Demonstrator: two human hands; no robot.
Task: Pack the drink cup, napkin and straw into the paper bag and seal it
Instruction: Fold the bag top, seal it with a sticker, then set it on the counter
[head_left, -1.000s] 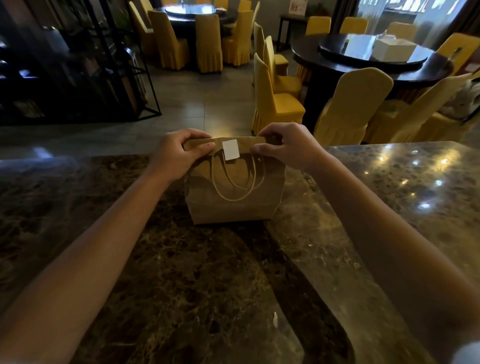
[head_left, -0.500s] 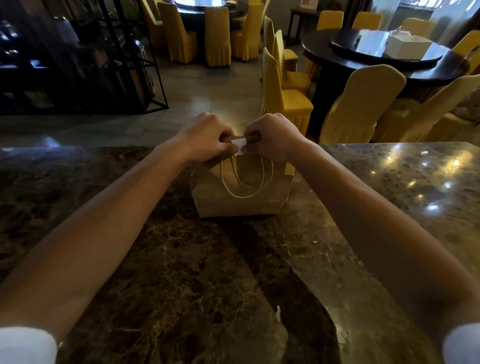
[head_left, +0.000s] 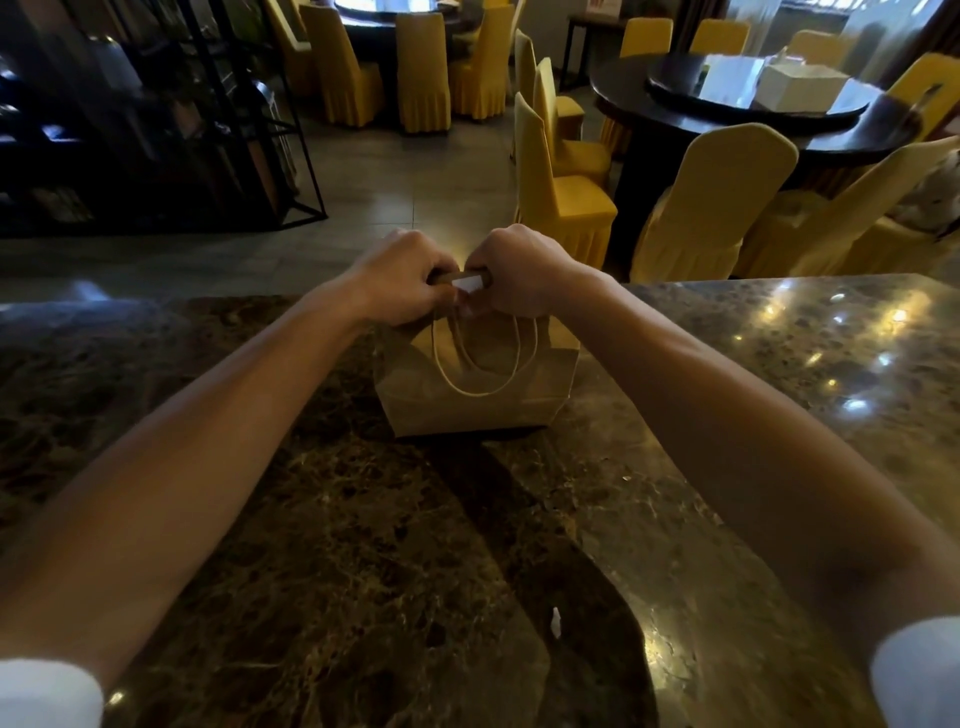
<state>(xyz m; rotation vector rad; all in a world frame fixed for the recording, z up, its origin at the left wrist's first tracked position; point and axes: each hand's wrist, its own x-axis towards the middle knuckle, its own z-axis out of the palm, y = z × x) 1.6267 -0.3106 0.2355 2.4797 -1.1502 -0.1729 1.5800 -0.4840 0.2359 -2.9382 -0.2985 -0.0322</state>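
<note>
Far left: a dark metal shelf (head_left: 156, 130) on the floor behind the tabletop (head_left: 311, 519). Left hand (head_left: 402, 283) closed on the folded top edge of the paper bag (head_left: 475, 384), fingers curled over it. Between both hands, a small white sticker (head_left: 467, 283) on the fold. Right hand (head_left: 519, 278) closed on the same edge, touching the left one. Bag upright on the marble tabletop, rope handles (head_left: 483, 358) hanging down the front. Far right: yellow chairs (head_left: 711, 197) around a dark round table (head_left: 753, 124).

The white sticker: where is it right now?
In the head view the white sticker sits on the folded top edge of the paper bag, at centre, pinched between the left hand and the right hand.
</note>
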